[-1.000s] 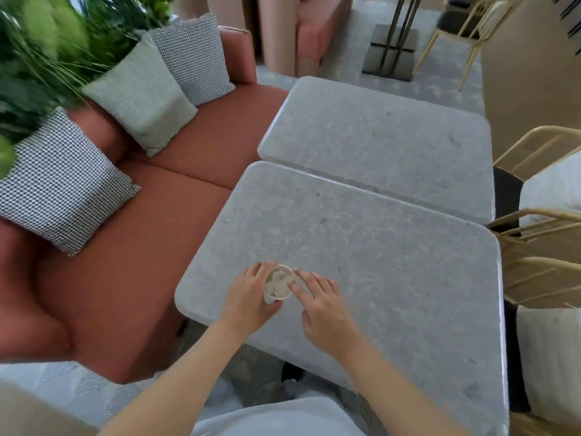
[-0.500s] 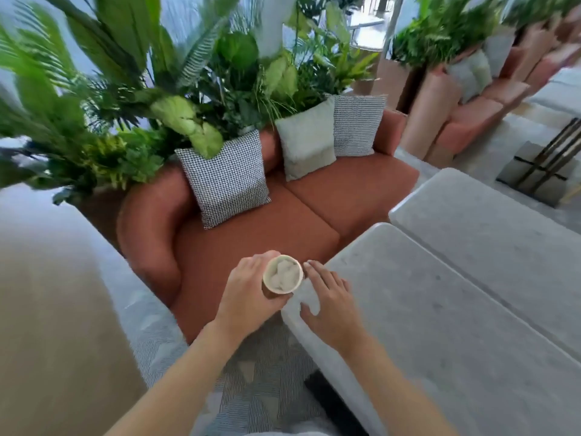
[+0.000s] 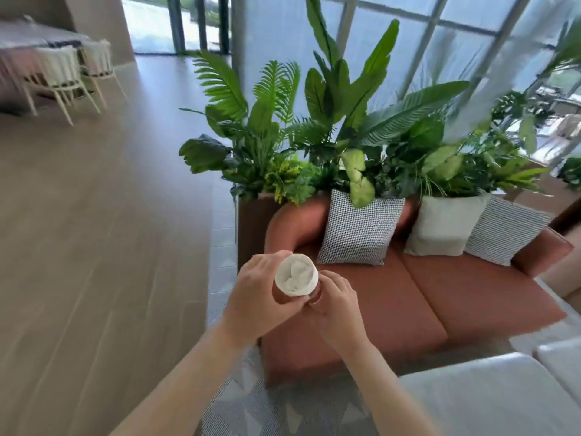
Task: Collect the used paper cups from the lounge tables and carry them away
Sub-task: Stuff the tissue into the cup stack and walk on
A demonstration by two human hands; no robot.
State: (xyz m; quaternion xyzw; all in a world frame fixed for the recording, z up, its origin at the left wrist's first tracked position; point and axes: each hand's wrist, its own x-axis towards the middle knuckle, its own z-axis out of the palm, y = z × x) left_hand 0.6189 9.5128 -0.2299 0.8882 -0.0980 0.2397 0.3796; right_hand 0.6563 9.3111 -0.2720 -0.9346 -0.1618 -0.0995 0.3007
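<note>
A paper cup (image 3: 296,276) with a white rim and crumpled tissue inside is held up in front of me, above the sofa's left end. My left hand (image 3: 262,302) grips its brown wall from the left, fingers curled round it. My right hand (image 3: 338,305) holds the cup from the right and below, with fingertips against its lower side. The grey lounge table (image 3: 478,401) lies at the lower right, away from both hands.
A terracotta sofa (image 3: 424,297) with three cushions stands ahead, backed by a planter of tall green plants (image 3: 339,136). Wooden floor (image 3: 94,247) stretches to the left. White chairs (image 3: 63,80) and a table stand far left. A patterned rug (image 3: 276,404) lies underfoot.
The cup has been lifted off the grey table and carried leftward. The view has swung left from the tables to the sofa end, plants and open floor. My right hand now grips the cup.
</note>
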